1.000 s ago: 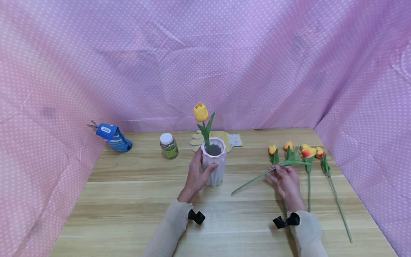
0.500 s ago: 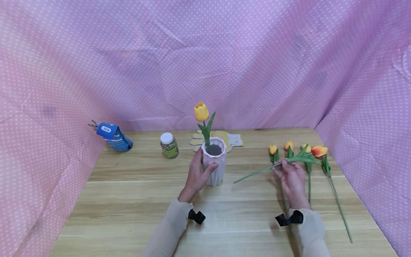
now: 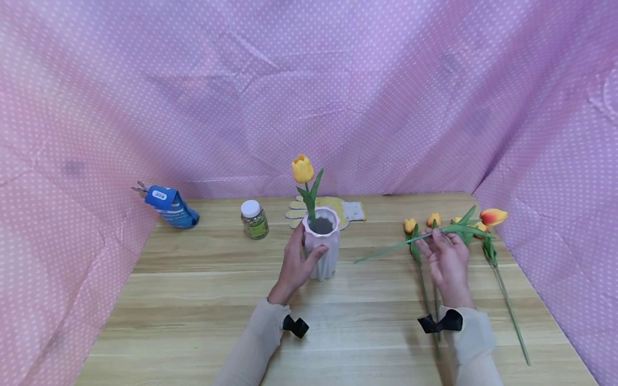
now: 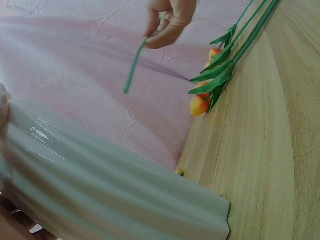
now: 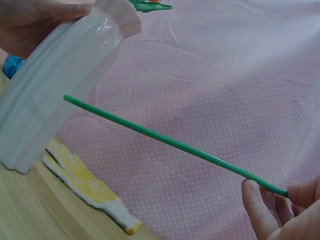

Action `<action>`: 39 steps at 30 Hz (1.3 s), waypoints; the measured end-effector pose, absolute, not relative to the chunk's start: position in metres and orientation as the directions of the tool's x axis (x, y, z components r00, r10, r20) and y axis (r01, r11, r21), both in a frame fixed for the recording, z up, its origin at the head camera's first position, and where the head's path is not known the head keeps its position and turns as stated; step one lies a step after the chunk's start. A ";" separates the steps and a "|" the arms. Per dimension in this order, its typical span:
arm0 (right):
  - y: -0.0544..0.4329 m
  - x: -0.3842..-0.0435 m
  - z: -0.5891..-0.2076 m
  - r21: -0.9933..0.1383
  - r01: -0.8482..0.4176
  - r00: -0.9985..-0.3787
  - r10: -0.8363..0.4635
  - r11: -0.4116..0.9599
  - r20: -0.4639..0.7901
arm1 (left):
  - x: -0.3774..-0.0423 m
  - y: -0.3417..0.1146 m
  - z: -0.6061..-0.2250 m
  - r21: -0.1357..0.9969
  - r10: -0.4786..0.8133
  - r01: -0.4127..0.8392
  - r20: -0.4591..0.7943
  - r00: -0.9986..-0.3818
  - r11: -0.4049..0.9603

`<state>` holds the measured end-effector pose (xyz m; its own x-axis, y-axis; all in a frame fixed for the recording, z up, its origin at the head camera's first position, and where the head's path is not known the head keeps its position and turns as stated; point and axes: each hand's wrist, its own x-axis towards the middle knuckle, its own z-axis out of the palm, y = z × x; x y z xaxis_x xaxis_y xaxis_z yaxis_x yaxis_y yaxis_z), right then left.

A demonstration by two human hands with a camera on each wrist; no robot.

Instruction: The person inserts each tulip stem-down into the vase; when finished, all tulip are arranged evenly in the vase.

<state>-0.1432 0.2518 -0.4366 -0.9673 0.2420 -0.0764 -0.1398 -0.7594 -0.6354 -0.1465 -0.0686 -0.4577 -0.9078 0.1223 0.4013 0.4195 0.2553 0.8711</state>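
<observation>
My left hand grips a white, wavy-rimmed vase round its side; the vase stands upright on the table. A yellow tulip rises from its mouth, leaning toward the back left. My right hand pinches the green stem of a red-and-yellow tulip between thumb and fingers, above the other flowers. That tulip's bare stem end points left toward the vase, apart from it in the head view. Under and around the right hand lie several orange-yellow tulips with their stems toward me.
A yellow-and-white work glove lies behind the vase. Left of it stands a jar with a white lid, and farther left a blue packet with a clip on top. Pink dotted cloth hangs behind the wooden table.
My right hand has moved right and slightly back with the red-and-yellow tulip, whose stem now lies flatter and whose bloom is farther right. The left hand and vase have stayed put.
</observation>
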 end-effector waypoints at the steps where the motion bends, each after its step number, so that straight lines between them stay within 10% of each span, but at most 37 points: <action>1: 0.252 -0.143 -0.434 -0.628 -0.147 -0.969 0.239 -0.764 -0.064 | -0.146 -0.069 -0.458 0.872 0.122 0.419 0.401 -0.908 0.254; 39: 0.243 -0.161 -0.355 -0.549 -0.301 -0.954 0.245 -0.780 0.174 | -0.148 -0.069 -0.460 0.856 0.126 0.453 0.435 -0.892 0.251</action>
<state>-0.1609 0.2433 -0.3552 -0.9538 0.2453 0.1736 -0.3006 -0.7796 -0.5494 -0.1482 -0.0694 -0.4595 -0.8917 0.1259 0.4348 0.4526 0.2507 0.8557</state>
